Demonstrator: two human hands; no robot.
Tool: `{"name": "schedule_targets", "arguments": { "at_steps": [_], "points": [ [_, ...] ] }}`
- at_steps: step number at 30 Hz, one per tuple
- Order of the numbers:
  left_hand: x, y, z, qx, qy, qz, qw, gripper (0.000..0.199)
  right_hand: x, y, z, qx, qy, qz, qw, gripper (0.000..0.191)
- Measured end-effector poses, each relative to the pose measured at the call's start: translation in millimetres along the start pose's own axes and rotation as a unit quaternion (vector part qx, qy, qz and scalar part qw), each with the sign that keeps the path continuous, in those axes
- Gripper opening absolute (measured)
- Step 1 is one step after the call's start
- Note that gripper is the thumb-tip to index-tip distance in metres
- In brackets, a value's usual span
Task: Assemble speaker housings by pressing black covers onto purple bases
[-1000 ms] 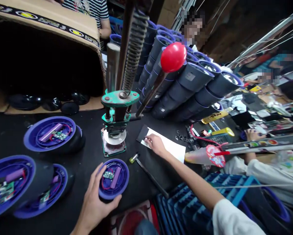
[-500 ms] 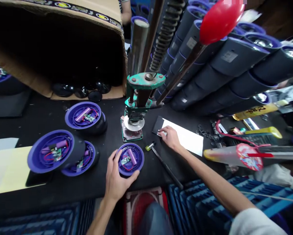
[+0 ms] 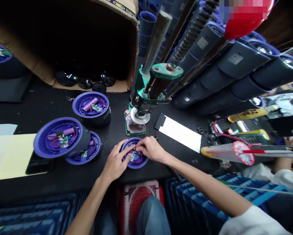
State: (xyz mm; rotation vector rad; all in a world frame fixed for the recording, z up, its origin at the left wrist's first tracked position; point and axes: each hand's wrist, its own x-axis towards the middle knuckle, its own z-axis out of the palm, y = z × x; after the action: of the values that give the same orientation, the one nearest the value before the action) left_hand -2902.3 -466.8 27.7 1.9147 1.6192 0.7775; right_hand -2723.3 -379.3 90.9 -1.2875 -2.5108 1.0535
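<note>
A purple-rimmed round housing (image 3: 140,164) with a small circuit board and wires inside sits on the black bench before me. My left hand (image 3: 117,160) holds its left side, index finger and thumb reaching over the rim to the inside. My right hand (image 3: 151,149) is closed in a pinch over the inside, its fingertips close to my left index finger. Whatever it pinches is hidden, and my fingers cover most of the battery. Right of the press stand lies a white sheet (image 3: 180,134) with a notched black strip (image 3: 160,121) at its left end.
A green hand press (image 3: 146,98) stands just behind the housing. Several similar housings (image 3: 58,151) sit at the left beside yellow paper (image 3: 14,156). An open carton (image 3: 134,55) holds shiny black parts. Stacked dark cylinders (image 3: 210,78) fill the back right. A hammer handle (image 3: 177,174) shows beneath my right arm.
My right hand has left the black end of the white sheet and come left into the housing. My left fingers have shifted from the outer rim to the inside. The camera view has turned slightly.
</note>
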Motion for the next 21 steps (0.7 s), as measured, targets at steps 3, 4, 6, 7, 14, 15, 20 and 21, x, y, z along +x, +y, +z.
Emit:
{"name": "schedule_targets", "arguments": {
  "at_steps": [3,4,6,7,14,15,20,21],
  "points": [
    [1.7,1.6,2.9,-0.012,0.014,-0.008,1.0,0.034,-5.8,-9.0,5.8,-0.055,0.026,0.024,0.998,0.014],
    [1.5,2.5,4.2,-0.015,0.021,-0.013,1.0,0.034,-10.2,-11.8,8.5,-0.072,0.037,0.029,0.996,0.013],
    [0.4,4.0,7.0,-0.02,0.038,-0.025,0.999,0.033,-21.8,-15.2,15.3,-0.096,0.042,0.022,0.994,0.012],
    [-0.5,4.6,8.5,-0.021,0.048,-0.03,0.998,0.032,-28.2,-15.3,19.3,-0.118,0.03,0.005,0.993,0.015],
    [-8.6,8.1,19.9,-0.039,0.095,-0.07,0.992,0.033,-44.8,-4.5,24.4,-0.224,-0.086,-0.1,0.966,0.028],
    [-9.3,8.5,20.9,-0.044,0.097,-0.075,0.992,0.033,-41.3,-4.1,20.8,-0.213,-0.097,-0.097,0.967,0.027],
    [-11.5,12.6,17.4,-0.069,0.096,-0.086,0.989,0.033,-18.9,-2.7,13.7,-0.217,-0.065,0.024,0.974,0.006],
    [-12.3,14.4,15.2,-0.072,0.096,-0.085,0.989,0.034,-15.9,-3.1,15.0,-0.231,-0.047,0.06,0.97,0.011]
  ]
}}
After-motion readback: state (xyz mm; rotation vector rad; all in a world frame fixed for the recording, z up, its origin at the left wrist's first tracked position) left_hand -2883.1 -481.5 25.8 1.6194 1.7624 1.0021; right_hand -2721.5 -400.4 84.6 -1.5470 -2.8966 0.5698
